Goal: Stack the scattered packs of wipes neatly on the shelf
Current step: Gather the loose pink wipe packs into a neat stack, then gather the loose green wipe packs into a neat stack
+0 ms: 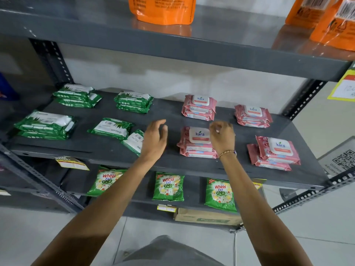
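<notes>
On the dark grey shelf (169,116) lie green wipe packs at left and pink "kara" packs at right. Green stacks sit at the back left (76,96), back middle (133,101) and front left (45,124). A single green pack (111,128) lies loose, and another green pack (134,141) lies tilted, partly behind my left hand (155,139), which is open and holds nothing. Pink stacks sit at the back (198,107), back right (252,116), front middle (196,143) and front right (274,153). My right hand (222,138), fingers curled, hovers at the front middle pink stack's right edge.
The shelf above carries orange pouches (163,8). The shelf below holds green "Wheel" detergent bags (168,186) and a cardboard box (207,216). Slotted metal uprights (51,60) flank the shelf. A QR code sign (343,160) stands at right.
</notes>
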{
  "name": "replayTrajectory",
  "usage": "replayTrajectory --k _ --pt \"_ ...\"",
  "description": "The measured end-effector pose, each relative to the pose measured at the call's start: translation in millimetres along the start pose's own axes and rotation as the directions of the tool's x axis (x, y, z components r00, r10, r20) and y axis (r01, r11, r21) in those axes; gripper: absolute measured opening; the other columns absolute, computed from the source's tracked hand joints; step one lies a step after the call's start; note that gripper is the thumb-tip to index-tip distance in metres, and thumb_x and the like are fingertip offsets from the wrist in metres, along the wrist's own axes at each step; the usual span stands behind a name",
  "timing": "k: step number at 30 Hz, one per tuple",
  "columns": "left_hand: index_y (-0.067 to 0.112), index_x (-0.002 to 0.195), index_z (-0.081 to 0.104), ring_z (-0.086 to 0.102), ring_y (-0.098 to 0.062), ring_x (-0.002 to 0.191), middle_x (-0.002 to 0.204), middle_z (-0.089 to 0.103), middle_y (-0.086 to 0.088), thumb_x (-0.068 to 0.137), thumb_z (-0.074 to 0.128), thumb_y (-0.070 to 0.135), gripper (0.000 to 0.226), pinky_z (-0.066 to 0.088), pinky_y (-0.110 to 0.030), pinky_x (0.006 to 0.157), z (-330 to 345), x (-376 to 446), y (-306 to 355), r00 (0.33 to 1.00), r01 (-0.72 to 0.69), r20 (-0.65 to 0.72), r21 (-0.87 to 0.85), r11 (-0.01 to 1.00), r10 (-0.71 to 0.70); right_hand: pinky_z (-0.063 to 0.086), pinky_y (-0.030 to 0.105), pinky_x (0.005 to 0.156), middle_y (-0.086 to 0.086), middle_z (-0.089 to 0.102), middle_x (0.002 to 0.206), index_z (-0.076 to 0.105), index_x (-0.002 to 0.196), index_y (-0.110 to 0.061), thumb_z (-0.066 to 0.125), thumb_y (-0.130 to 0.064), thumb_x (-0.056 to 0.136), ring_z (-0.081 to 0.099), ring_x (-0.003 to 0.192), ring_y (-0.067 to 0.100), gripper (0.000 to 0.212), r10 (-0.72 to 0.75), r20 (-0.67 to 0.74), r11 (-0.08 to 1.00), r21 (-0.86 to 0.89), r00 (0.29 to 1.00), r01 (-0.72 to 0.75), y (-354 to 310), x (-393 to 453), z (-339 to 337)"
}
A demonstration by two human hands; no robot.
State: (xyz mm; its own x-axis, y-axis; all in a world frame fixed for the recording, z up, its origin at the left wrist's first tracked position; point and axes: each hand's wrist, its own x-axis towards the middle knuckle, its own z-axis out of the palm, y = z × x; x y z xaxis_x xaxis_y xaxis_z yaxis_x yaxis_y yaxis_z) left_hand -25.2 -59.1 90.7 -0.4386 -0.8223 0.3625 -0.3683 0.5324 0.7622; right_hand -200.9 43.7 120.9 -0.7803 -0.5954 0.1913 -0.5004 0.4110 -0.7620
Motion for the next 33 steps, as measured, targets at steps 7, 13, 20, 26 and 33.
replayTrajectory --k 7,13,20,26,33 --pt "0.000 0.126 0.052 0.051 -0.031 0.116 0.124 0.057 -0.018 0.098 0.039 0.016 0.035 0.041 -0.040 0.100 -105 -32 -123 0.992 -0.117 -0.011 0.318 0.941 0.128 0.035 0.020 0.082 0.015 0.066 0.102 0.067 0.096 -0.004 0.055 -0.007 0.086 0.059 0.097 0.027 0.016 -0.263 0.195 0.961 -0.036 0.945 0.275 -64 -56 89" --pt "0.002 0.129 0.053 0.048 -0.031 0.126 0.133 0.056 -0.016 0.096 0.030 0.033 0.050 0.027 -0.043 0.113 -166 -64 -220 0.979 -0.167 0.190 0.523 0.836 0.077 0.034 0.044 0.102 0.014 0.048 0.131 0.048 0.128 -0.009 0.058 -0.032 0.083 0.043 0.122 0.034 0.051 -0.138 0.477 0.922 -0.259 0.868 0.288 -80 -85 169" --pt "0.004 0.142 0.035 0.029 -0.028 0.139 0.149 0.039 -0.014 0.097 0.023 0.043 0.061 0.009 -0.037 0.116 -179 -59 -249 0.965 -0.186 0.260 0.609 0.771 0.028 0.028 0.048 0.107 0.013 0.039 0.140 0.028 0.138 -0.011 0.066 -0.045 0.073 0.035 0.130 0.033 0.082 -0.006 0.441 0.807 -0.528 0.897 0.265 -88 -87 188" --pt "0.004 0.132 0.048 0.041 -0.031 0.131 0.137 0.052 -0.016 0.097 0.023 0.042 0.057 0.023 -0.043 0.109 -173 -57 -257 0.969 -0.185 0.244 0.631 0.754 0.034 0.044 0.041 0.093 0.013 0.045 0.129 0.032 0.129 -0.008 0.080 -0.031 0.063 0.043 0.120 0.032 0.086 0.224 0.606 0.818 -0.542 0.763 0.190 -131 -84 171" --pt "0.002 0.128 0.049 0.042 -0.032 0.127 0.130 0.057 -0.020 0.098 0.020 0.042 0.057 0.026 -0.045 0.105 -173 -55 -262 0.971 -0.179 0.238 0.626 0.759 0.033 0.049 0.033 0.065 -0.008 0.056 0.099 0.052 0.101 -0.030 0.076 -0.048 0.060 0.055 0.082 0.008 0.051 0.096 0.863 0.920 -0.268 0.496 0.287 -191 -78 158"
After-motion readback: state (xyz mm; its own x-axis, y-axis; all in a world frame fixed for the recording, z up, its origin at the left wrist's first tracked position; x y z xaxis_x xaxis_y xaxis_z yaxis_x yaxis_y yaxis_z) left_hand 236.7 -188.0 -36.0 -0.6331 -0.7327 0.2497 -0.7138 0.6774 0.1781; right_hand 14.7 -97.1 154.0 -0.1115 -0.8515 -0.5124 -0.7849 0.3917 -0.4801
